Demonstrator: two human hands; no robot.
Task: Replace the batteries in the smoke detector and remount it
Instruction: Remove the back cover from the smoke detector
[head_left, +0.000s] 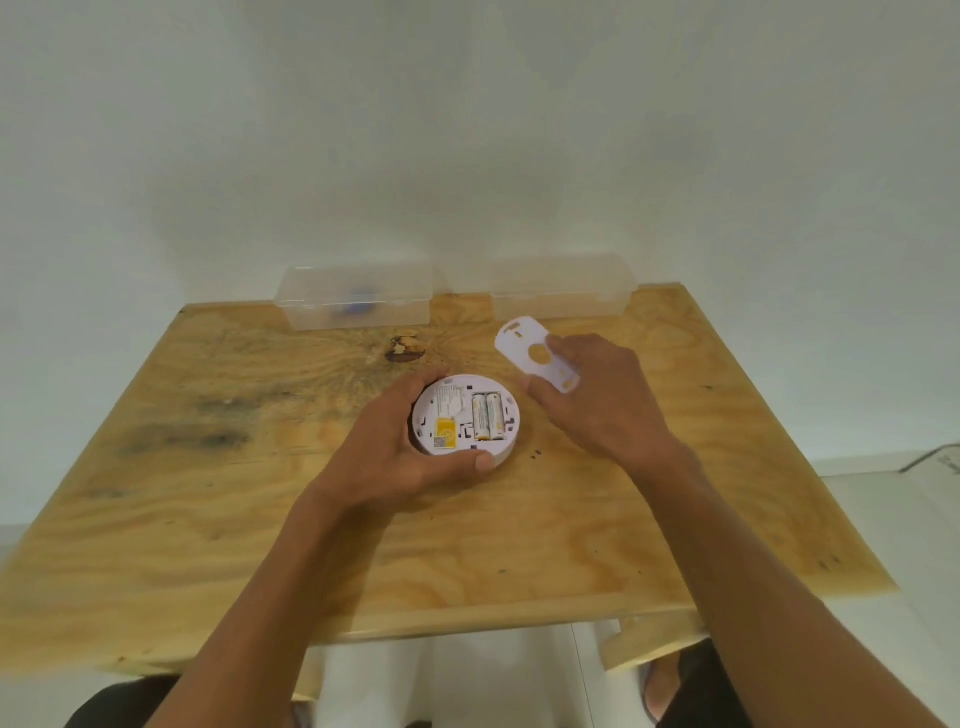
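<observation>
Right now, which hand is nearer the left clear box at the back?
Left. The left hand grips the smoke detector almost straight in front of the left clear box; the right hand, holding the mounting plate, sits off to its right.

Single head-worn wide-angle view, looking forward and steeply down from above the near edge of the wooden worktop (208, 545), close over both forearms, far worktop edge and pale wall (467, 130) filling the upper half

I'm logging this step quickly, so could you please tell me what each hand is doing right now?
Left hand: closed around the smoke detector, which sits back up on the table.
Right hand: holding the white mounting plate.
</observation>
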